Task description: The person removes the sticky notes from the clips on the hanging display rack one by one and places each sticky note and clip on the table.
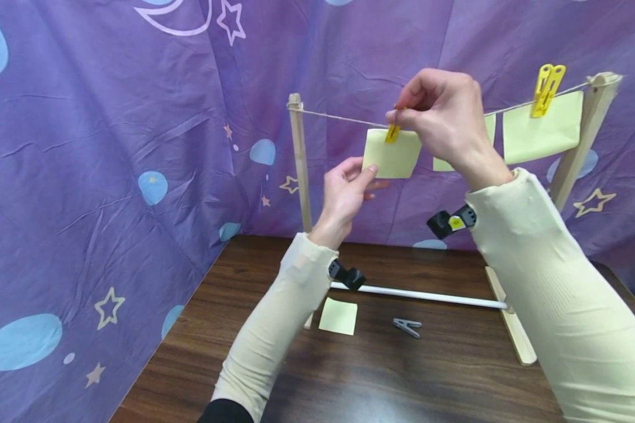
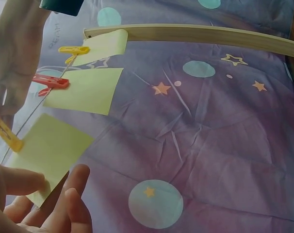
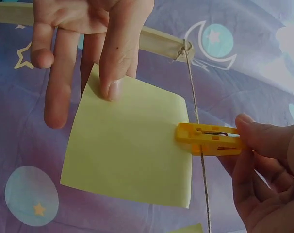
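Note:
My left hand (image 1: 344,191) pinches a pale yellow sticky note (image 1: 391,155) by its lower left corner, thumb in front and fingers behind. At the note's top edge, a yellow clothespin (image 3: 210,138) sits across the string (image 3: 193,87) and over the paper. The thumb and fingers of my right hand (image 1: 450,117) pinch that clothespin's handle end. Farther along the string, a second note (image 2: 86,90) hangs from a red clothespin (image 2: 52,81). Closest to the right post is a third note (image 1: 542,129), held by another yellow clothespin (image 1: 547,91).
Wooden posts stand at left (image 1: 300,158) and right (image 1: 587,135), with the string tied between them. A white rod (image 1: 428,295) runs low between their bases. On the brown table (image 1: 381,376) lie a loose sticky note (image 1: 338,317) and a grey clothespin (image 1: 407,326). Purple cloth hangs behind.

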A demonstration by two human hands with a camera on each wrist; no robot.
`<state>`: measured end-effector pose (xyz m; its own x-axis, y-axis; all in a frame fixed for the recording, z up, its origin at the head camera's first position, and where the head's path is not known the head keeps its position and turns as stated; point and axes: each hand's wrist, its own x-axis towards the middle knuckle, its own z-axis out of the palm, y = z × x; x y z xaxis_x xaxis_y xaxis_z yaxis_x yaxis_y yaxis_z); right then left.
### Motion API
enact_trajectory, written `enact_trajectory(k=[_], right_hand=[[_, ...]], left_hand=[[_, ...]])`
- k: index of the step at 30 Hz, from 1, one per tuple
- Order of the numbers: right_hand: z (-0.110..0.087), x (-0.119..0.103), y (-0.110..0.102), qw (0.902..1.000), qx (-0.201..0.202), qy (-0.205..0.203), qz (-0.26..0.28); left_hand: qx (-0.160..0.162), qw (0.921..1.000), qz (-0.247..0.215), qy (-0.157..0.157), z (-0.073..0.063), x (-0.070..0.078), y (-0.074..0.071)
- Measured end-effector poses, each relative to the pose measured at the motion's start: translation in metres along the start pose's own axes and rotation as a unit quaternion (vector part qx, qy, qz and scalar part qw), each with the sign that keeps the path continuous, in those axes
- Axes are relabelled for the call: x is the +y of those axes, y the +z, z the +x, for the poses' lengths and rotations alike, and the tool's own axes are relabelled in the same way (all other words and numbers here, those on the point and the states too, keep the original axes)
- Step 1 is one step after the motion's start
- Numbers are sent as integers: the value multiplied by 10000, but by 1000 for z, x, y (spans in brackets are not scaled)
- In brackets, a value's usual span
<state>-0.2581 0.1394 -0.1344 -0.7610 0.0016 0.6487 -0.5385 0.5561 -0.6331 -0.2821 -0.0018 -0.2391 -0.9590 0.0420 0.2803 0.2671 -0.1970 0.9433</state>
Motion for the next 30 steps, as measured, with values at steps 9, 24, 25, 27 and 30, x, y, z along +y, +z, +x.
enact_trajectory(k=[9, 24, 25, 27, 30], right_hand=[[1, 4, 0, 9983, 474, -289, 152], [1, 7, -1, 9907, 1042, -637, 609], [1, 7, -2, 9904, 1052, -641, 627], [0, 7, -2, 9900, 1059, -648, 668], [-1, 7, -3, 9887, 1091, -704, 748]], left_hand=[[-19, 10000, 79, -13, -2, 0, 1], [-45, 9999, 156, 14, -3, -5, -1], [-44, 9999, 156, -19, -3, -4, -1], [-69, 9998, 153, -62, -4, -4, -2], [-101, 9998, 133, -92, -5, -2, -2]])
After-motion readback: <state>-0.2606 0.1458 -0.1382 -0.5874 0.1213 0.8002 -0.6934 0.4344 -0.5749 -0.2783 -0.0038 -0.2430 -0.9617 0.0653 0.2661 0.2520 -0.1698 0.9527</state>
